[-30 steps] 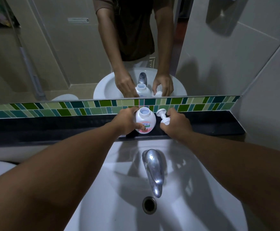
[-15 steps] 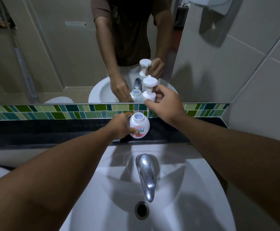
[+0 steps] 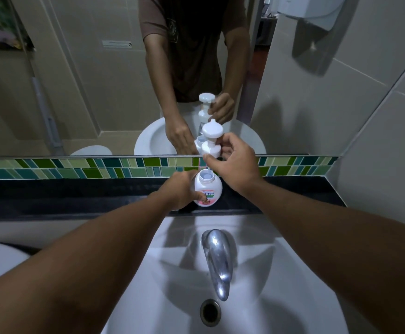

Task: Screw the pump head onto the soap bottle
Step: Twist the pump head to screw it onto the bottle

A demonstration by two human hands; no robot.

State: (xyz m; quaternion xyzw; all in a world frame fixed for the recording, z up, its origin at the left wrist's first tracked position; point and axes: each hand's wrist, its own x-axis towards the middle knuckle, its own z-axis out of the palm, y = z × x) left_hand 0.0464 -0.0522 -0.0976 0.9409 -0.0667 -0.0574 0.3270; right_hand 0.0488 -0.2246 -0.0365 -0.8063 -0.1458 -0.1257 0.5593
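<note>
Gripping the soap bottle [image 3: 208, 189] with my left hand [image 3: 181, 189], fingers wrapped round its squat, rounded white plastic body, which stands upright on the glossy black ledge [image 3: 76, 194] behind the sink [image 3: 257, 273]. Its wide neck is open, pink-and-green label facing me. My right hand [image 3: 232, 165] pinches the pump head [image 3: 211, 141] by its collar, held just above the bottle mouth, upright, not touching it; smooth white plastic, a flat round top disc above a ribbed screw collar, thin tube dipping toward the opening. Shiny chrome faucet [image 3: 217, 261] curves over the white ceramic basin. Green mosaic tile strip [image 3: 100, 167] under the mirror [image 3: 76, 92].
</note>
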